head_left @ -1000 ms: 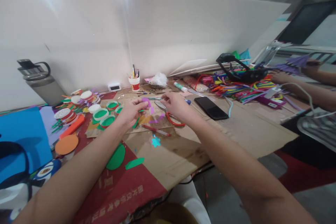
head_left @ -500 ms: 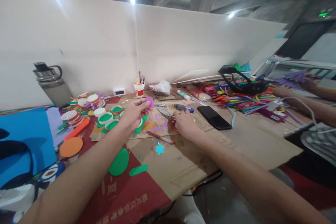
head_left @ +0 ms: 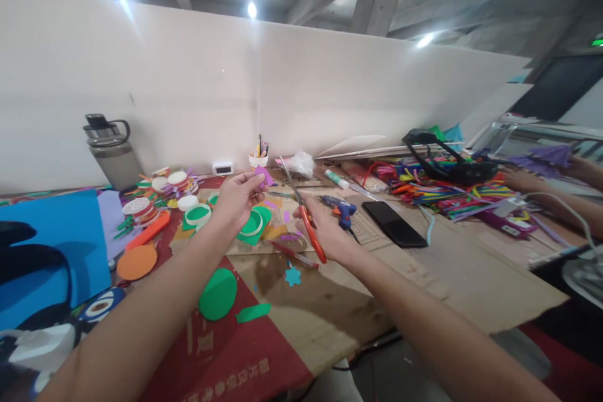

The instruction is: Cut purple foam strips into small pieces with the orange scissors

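Between the thumb and fingers of my left hand (head_left: 238, 201) is a small piece of purple paper (head_left: 264, 176). My right hand (head_left: 325, 226) is closed around red-handled scissors (head_left: 308, 220), whose blades point up and away, to the right of the purple paper and apart from it. Below the hands, a blue star-shaped cutout (head_left: 293, 274) and a red pen (head_left: 296, 255) lie on the cardboard. Round white rings with green inside, such as this one (head_left: 251, 222), sit beneath my left hand. A blue glue gun (head_left: 346, 212) lies just beyond my right hand.
A black phone (head_left: 394, 224) and a glue stick (head_left: 336, 179) lie to the right, before a heap of colourful pipe cleaners (head_left: 438, 191). At left stand a grey bottle (head_left: 113, 157) and blue sheets (head_left: 51, 239). Another person's arm (head_left: 556, 201) reaches in at far right.
My right hand has lifted the scissors off the table, blades now raised. My left hand still pinches the purple paper. The view has shifted slightly.
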A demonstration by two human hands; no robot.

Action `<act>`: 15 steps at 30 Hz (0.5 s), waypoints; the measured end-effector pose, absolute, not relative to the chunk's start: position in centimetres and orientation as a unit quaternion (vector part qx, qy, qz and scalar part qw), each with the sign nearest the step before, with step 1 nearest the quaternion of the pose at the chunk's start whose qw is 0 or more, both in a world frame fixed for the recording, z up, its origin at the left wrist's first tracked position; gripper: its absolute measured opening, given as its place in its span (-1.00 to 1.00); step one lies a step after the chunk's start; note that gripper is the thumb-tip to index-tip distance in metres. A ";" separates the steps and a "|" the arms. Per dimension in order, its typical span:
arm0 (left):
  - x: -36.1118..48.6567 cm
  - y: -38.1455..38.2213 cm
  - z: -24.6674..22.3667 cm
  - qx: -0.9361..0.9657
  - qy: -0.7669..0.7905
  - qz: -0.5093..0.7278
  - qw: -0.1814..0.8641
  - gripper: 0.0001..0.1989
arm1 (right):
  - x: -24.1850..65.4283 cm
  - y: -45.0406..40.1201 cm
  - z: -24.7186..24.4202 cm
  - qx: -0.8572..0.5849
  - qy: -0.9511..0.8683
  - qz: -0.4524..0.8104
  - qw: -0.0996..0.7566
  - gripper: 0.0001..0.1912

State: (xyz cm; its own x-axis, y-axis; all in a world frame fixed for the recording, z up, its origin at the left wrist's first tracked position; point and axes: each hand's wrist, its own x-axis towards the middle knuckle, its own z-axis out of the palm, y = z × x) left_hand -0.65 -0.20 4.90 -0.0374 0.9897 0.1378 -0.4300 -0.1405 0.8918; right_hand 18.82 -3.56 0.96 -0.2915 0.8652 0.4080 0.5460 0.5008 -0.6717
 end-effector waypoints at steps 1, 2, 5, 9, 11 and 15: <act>-0.6 -0.2 4.9 0.407 0.344 0.636 0.559 -0.72 | 18.6 -3.8 1.0 -0.452 -0.781 0.212 0.376 -0.74; -0.5 -0.3 4.9 0.403 0.349 0.638 0.556 -0.72 | 18.4 -4.1 1.1 -0.451 -0.784 0.220 0.366 -0.76; -0.2 -0.3 4.8 0.391 0.367 0.644 0.546 -0.73 | 18.1 -4.7 1.3 -0.452 -0.784 0.238 0.351 -0.72; 0.1 -0.3 4.7 0.392 0.385 0.640 0.538 -0.74 | 17.8 -4.7 0.9 -0.442 -0.782 0.266 0.349 -0.68; 0.3 -0.4 4.7 0.392 0.391 0.635 0.539 -0.75 | 17.7 -4.5 0.7 -0.443 -0.780 0.271 0.349 -0.67; 0.5 -0.7 4.7 0.401 0.391 0.633 0.534 -0.78 | 17.7 -4.3 0.4 -0.446 -0.777 0.272 0.351 -0.68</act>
State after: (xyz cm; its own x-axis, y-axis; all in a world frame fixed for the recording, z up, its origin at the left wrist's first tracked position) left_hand 0.51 -0.65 4.68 -0.1078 0.9900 0.0909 -0.3624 -0.1242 0.9237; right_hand 17.70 -4.29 0.40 -0.3561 0.8837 0.3038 0.5015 0.4550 -0.7359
